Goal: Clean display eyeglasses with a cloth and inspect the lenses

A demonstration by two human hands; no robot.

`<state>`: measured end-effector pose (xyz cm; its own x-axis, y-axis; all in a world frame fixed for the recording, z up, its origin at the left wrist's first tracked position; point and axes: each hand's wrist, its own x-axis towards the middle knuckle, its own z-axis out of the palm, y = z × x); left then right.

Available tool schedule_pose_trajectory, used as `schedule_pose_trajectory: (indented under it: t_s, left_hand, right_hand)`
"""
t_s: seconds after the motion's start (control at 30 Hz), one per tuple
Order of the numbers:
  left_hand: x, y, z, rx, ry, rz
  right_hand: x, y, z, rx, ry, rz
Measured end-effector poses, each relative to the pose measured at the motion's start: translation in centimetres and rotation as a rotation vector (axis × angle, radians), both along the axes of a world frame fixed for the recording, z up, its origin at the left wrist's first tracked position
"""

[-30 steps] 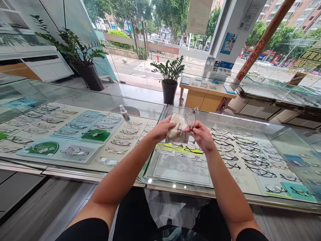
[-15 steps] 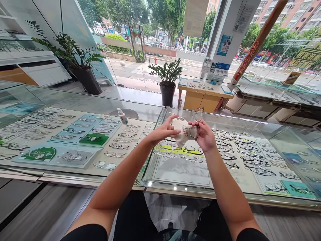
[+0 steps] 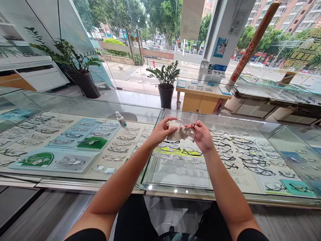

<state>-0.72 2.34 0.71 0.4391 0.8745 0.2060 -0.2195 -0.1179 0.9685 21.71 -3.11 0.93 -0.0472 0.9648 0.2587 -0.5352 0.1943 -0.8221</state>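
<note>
A pale cleaning cloth (image 3: pixel 175 132) with red print hangs from my left hand (image 3: pixel 162 131), whose thumb and fingers are closed on it. My right hand (image 3: pixel 202 136) pinches a pair of eyeglasses (image 3: pixel 193 117) near the middle of its frame, one round lens above the fingers and the other below. The cloth's right edge reaches the lower lens; whether it touches the glass I cannot tell. Both hands are above the glass display counter (image 3: pixel 180 175), where rows of eyeglasses lie. A white spray bottle (image 3: pixel 120 119) stands to the left of my hands.
Several eyeglass frames (image 3: pixel 254 157) lie in rows to the right, others on a blue display board (image 3: pixel 82 125) to the left. Beyond the counter are a potted plant (image 3: pixel 166 95) and a wooden display table (image 3: pixel 195 103) by the window.
The cloth has moved slightly left of the eyeglasses, uncovering more of the lower lens. Its shape is now flatter and more folded. My right hand still holds the eyeglasses.
</note>
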Motion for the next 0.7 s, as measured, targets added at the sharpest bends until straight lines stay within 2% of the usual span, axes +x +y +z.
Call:
schedule_pose_trajectory:
  t_s: [0.3, 0.53, 0.7]
  left_hand:
    - [-0.58, 0.28, 0.46, 0.022, 0.047, 0.000]
    - [-0.57, 0.43, 0.64, -0.013, 0.011, 0.059]
    - [-0.33, 0.26, 0.61, 0.030, 0.025, 0.075]
  right_hand:
    - [0.02, -0.16, 0.17, 0.008, -0.078, -0.027]
    - [-0.07, -0.10, -0.06, 0.041, -0.104, -0.035]
    - [-0.22, 0.02, -0.17, 0.040, -0.140, -0.050]
